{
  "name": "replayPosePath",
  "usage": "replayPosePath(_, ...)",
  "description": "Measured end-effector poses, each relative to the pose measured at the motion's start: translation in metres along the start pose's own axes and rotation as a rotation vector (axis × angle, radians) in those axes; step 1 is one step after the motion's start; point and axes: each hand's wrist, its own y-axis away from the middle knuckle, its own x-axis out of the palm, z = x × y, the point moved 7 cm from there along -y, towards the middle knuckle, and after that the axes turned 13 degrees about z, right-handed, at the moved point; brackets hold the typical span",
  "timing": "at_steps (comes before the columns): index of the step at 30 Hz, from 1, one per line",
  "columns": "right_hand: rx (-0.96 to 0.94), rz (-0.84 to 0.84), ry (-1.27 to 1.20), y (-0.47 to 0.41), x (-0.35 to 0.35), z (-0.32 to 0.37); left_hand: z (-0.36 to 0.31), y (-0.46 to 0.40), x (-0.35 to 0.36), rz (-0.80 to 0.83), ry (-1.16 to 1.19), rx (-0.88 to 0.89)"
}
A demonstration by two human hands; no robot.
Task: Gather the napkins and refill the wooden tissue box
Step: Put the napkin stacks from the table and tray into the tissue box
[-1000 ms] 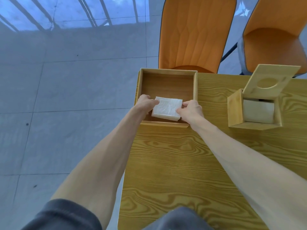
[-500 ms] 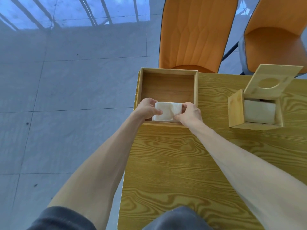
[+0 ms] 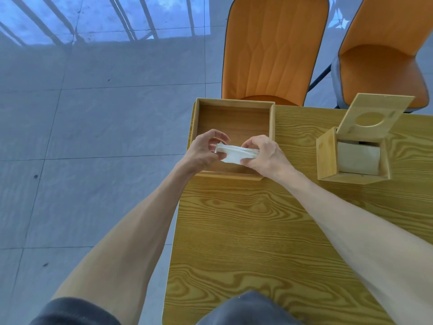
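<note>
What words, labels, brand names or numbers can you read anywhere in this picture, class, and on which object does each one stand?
None can be read: there is no text in this view.
The napkins, held by the left hand and right hand, are plain white.
The wooden tray, the wooden tissue box with its raised lid, the table and the orange chairs bear no markings.

Soft, even daylight is filling the scene — bright, with only faint shadows. The glossy floor (image 3: pixel 93 118) is reflecting a pale blue window glare with dark bars at the top left. Wide-angle distortion is bending the counter (image 3: pixel 257 231) edges — focus is staying sharp throughout.
</note>
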Motion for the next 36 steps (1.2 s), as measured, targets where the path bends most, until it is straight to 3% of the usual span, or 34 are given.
replayPosePath(3,-0.029,-0.052,0.112,0.003,-0.002,0.005,0.004,0.000,0.003,0.006,-0.014,0.027)
replayPosePath(7,-0.033,-0.071,0.203,0.005,0.002,0.004,0.011,-0.002,0.008,0.051,-0.229,-0.043)
replayPosePath(12,-0.058,-0.171,0.177,0.008,-0.003,0.002,0.009,-0.002,0.003,-0.020,-0.301,-0.033)
replayPosePath(18,-0.054,-0.146,0.194,0.008,0.003,-0.005,0.018,-0.005,0.007,-0.005,-0.361,-0.084)
replayPosePath(25,-0.052,-0.246,0.044,0.020,-0.019,-0.015,0.009,-0.011,0.009,-0.079,-0.259,-0.102)
replayPosePath(36,-0.069,-0.345,-0.014,0.082,-0.079,-0.057,-0.054,-0.013,0.074,-0.032,-0.151,0.010)
